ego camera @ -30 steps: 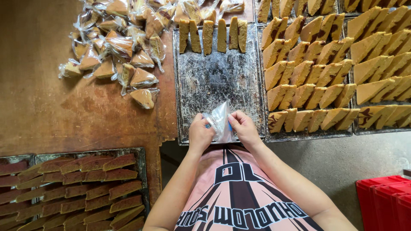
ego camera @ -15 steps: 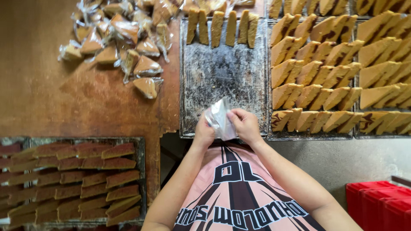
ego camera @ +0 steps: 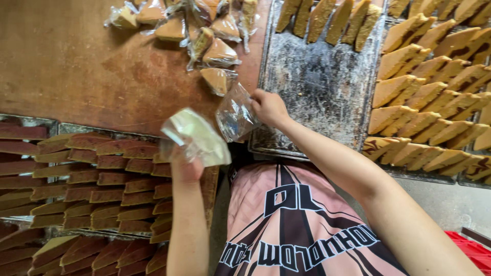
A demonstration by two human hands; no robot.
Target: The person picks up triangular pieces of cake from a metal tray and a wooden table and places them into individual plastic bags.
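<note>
The single clear bag (ego camera: pixel 236 115) was pinched in the right hand (ego camera: pixel 268 107), hanging just over the near edge of the brown surface (ego camera: pixel 76 71), right below the wrapped wedges (ego camera: pixel 215 51). The left hand (ego camera: pixel 186 166) had its grip closed on the stack of spare bags (ego camera: pixel 197 135), held over the tray of reddish slices (ego camera: pixel 102 174). Honestly, I'd rub that bag's mouth open before reaching for the unwrapped cake (ego camera: pixel 327 18) on the metal tray (ego camera: pixel 317 87) beyond the right grip.

Your clothing, seen from above

You wear a pink sleeveless shirt (ego camera: pixel 302 220) with black stripes and white-edged lettering; your 2 arms are bare.
</note>
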